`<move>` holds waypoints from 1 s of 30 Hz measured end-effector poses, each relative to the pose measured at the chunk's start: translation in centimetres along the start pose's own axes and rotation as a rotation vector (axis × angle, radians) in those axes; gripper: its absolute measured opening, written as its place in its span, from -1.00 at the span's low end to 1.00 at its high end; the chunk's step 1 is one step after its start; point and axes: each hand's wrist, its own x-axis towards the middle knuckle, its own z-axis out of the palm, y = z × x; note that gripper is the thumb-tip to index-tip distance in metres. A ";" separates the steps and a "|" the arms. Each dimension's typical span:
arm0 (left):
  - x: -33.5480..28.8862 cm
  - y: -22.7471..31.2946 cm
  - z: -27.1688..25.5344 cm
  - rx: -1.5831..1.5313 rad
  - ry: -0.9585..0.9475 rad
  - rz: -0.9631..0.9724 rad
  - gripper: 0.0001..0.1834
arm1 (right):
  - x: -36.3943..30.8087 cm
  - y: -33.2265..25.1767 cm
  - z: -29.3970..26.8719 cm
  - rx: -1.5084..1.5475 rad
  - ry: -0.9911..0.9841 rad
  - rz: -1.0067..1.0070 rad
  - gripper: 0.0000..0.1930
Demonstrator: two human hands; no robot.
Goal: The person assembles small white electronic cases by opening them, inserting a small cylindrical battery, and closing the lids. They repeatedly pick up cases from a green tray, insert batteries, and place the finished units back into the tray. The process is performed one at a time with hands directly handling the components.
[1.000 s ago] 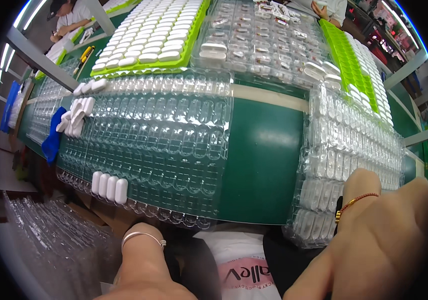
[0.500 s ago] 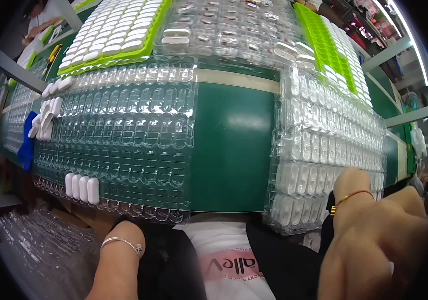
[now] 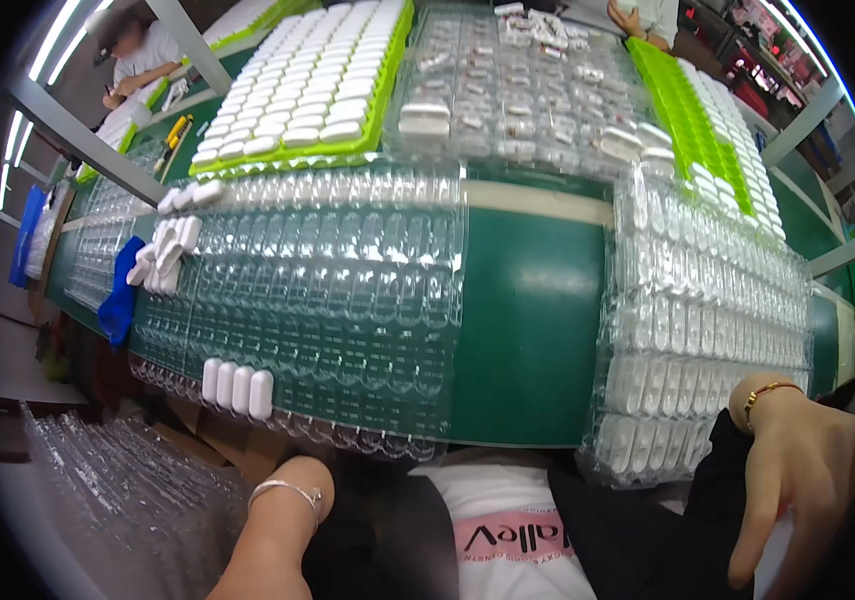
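My left hand (image 3: 266,560) hangs at the lower edge below a silver bracelet, its fingers out of the picture. Low on the right, my right hand (image 3: 810,470) points downward under a gold-coloured bracelet. One of its digits stretches apart from the others, and a white thing (image 3: 776,550) shows in the gap, too little of it to name. Nearest that hand lies a stack of clear plastic blister trays (image 3: 683,330) with long rounded pockets. A wider spread of clear blister trays (image 3: 348,300) covers the left side, with several white oblong cases (image 3: 238,388) standing side by side near its front edge.
White pieces (image 3: 168,258) and a blue crumpled thing (image 3: 121,300) lie at the left. Green trays (image 3: 380,130) with white cases stand behind. Clear trays with small parts (image 3: 528,100) fill the back middle. Metal posts (image 3: 93,145) rise at both sides. Other people sit beyond.
The view has shifted, so the table lies further right in the picture. My right hand has turned so that its digits point down, and more of the white thing shows.
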 end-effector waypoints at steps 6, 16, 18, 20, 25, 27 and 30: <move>-1.2 -0.1 0.6 0.260 0.217 0.112 -0.69 | -0.8 -2.6 -2.6 -0.278 -0.043 -0.086 -0.86; -4.2 1.5 0.1 0.717 0.032 -0.161 -0.61 | -0.1 -2.8 -6.6 -0.578 -0.066 -0.238 -0.88; -4.5 1.9 -0.3 0.724 0.007 -0.228 -0.62 | 0.1 -2.8 -7.0 -0.625 -0.061 -0.247 -0.86; -5.0 2.9 0.0 0.757 0.002 -0.312 -0.72 | 0.7 -1.8 -7.0 -0.658 -0.085 -0.258 -0.83; -9.8 3.1 -0.6 1.572 0.431 -0.146 -0.75 | 0.0 -1.4 -5.7 -1.298 -0.218 -0.285 -0.75; -10.2 4.2 -1.0 2.037 0.620 -0.357 -0.75 | -0.4 0.2 -5.9 -1.596 -0.273 -0.121 -0.72; -12.3 8.3 -1.4 2.349 0.767 -0.789 -0.84 | -0.7 4.9 -7.6 -1.598 -0.240 0.401 -0.66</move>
